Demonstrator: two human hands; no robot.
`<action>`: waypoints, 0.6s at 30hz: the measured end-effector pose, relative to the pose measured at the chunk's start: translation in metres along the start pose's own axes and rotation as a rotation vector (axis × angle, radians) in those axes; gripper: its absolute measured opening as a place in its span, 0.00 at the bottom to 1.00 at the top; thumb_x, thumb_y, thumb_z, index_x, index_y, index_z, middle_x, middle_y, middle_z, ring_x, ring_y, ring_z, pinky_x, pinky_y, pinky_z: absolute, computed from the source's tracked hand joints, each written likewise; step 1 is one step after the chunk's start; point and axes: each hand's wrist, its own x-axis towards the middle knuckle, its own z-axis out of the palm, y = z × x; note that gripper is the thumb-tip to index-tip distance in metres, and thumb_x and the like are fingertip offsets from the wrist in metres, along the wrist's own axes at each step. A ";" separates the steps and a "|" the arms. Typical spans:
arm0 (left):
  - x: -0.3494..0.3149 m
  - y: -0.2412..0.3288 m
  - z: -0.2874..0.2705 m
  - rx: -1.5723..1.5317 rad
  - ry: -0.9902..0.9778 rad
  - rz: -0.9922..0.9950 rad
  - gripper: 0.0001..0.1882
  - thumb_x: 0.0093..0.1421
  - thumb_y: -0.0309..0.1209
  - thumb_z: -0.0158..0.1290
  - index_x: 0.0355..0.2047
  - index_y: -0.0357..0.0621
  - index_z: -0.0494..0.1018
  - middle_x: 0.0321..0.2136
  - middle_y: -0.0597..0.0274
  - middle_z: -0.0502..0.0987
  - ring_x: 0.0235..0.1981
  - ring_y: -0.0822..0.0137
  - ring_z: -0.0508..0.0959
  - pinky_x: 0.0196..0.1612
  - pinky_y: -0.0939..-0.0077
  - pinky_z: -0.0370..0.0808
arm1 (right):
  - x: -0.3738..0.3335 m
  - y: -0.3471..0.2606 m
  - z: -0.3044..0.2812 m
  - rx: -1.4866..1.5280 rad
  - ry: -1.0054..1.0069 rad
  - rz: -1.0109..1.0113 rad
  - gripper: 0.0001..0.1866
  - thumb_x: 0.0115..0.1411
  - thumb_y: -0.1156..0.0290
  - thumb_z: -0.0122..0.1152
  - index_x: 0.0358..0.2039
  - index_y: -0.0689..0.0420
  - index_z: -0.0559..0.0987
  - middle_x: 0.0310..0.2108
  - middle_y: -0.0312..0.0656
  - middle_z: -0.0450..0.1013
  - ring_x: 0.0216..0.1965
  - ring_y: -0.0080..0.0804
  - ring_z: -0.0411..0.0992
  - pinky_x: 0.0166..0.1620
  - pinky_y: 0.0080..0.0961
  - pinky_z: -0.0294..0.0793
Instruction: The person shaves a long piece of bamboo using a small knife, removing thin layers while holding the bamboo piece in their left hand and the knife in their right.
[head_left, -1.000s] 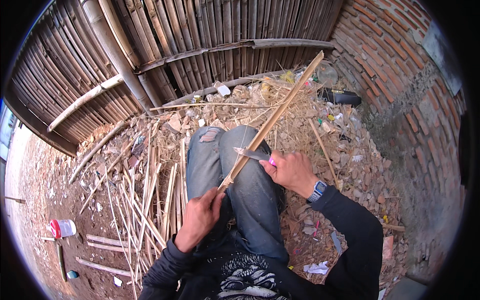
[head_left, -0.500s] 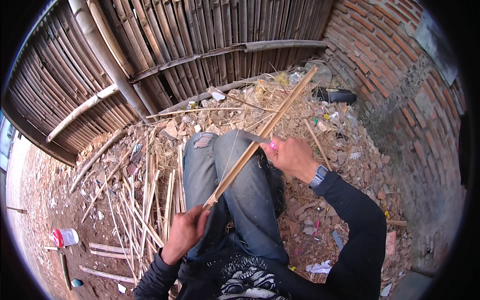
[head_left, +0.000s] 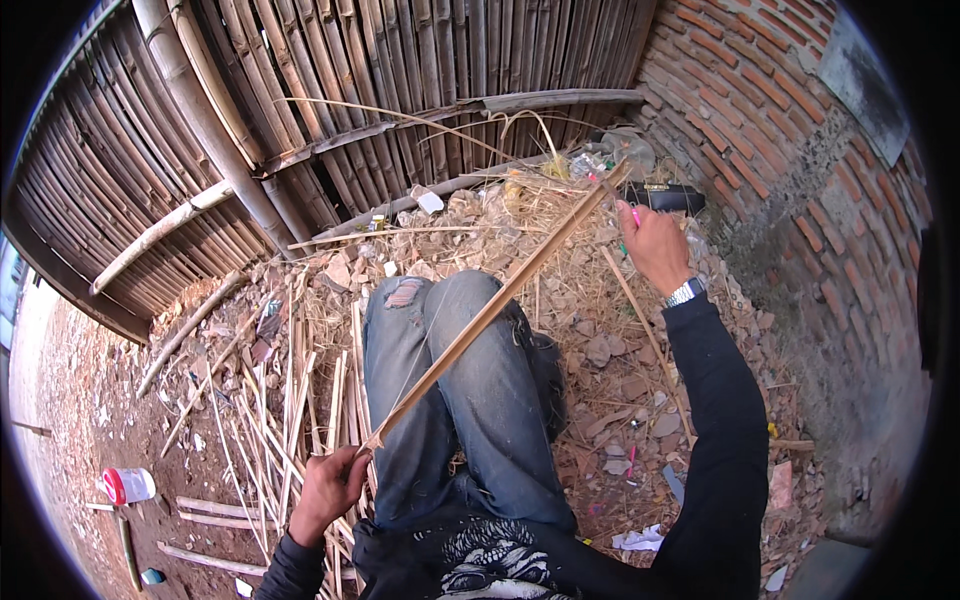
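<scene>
A long split bamboo strip (head_left: 485, 317) slants across my jeans, from the lower left up to the far right. Its near end is pinched in the closed fingers of my left hand (head_left: 328, 490). My right hand (head_left: 658, 250) is closed around the pink handle of a knife (head_left: 636, 215). The knife's blade lies at the strip's far end, where it is hard to make out against the litter. Thin curled shavings (head_left: 545, 130) rise near that end. A fine fibre hangs off the strip above my left knee.
Many split bamboo sticks (head_left: 290, 430) lie on the ground to my left. Farther left is a clear tub with a red lid (head_left: 128, 486). A bamboo wall (head_left: 400, 60) stands ahead, a brick wall (head_left: 770, 110) to the right. Rubble and a black object (head_left: 672, 198) lie before them.
My right hand with the knife has slid along the strip to its far end. My left hand has drawn the near end back and left. Long shavings now stand up beyond the strip.
</scene>
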 end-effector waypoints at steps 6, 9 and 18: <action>-0.001 -0.003 0.000 -0.034 -0.010 -0.007 0.05 0.64 0.27 0.60 0.34 0.36 0.80 0.19 0.45 0.77 0.20 0.48 0.81 0.24 0.63 0.75 | -0.077 -0.083 -0.006 0.129 -0.186 -0.440 0.27 0.71 0.45 0.51 0.26 0.56 0.78 0.11 0.49 0.69 0.14 0.52 0.73 0.19 0.48 0.71; -0.007 -0.010 -0.001 -0.005 0.001 0.002 0.05 0.65 0.26 0.60 0.36 0.37 0.80 0.20 0.44 0.78 0.20 0.48 0.82 0.24 0.63 0.75 | -0.083 -0.090 0.004 0.126 -0.210 -0.531 0.27 0.71 0.44 0.50 0.26 0.55 0.78 0.10 0.48 0.69 0.14 0.50 0.74 0.19 0.47 0.71; -0.057 -0.072 -0.034 0.108 -0.032 0.004 0.08 0.66 0.26 0.56 0.29 0.38 0.75 0.14 0.49 0.74 0.14 0.55 0.78 0.20 0.63 0.73 | 0.063 0.154 -0.039 -0.187 0.125 0.382 0.38 0.74 0.42 0.38 0.31 0.64 0.84 0.31 0.64 0.79 0.40 0.65 0.79 0.47 0.56 0.76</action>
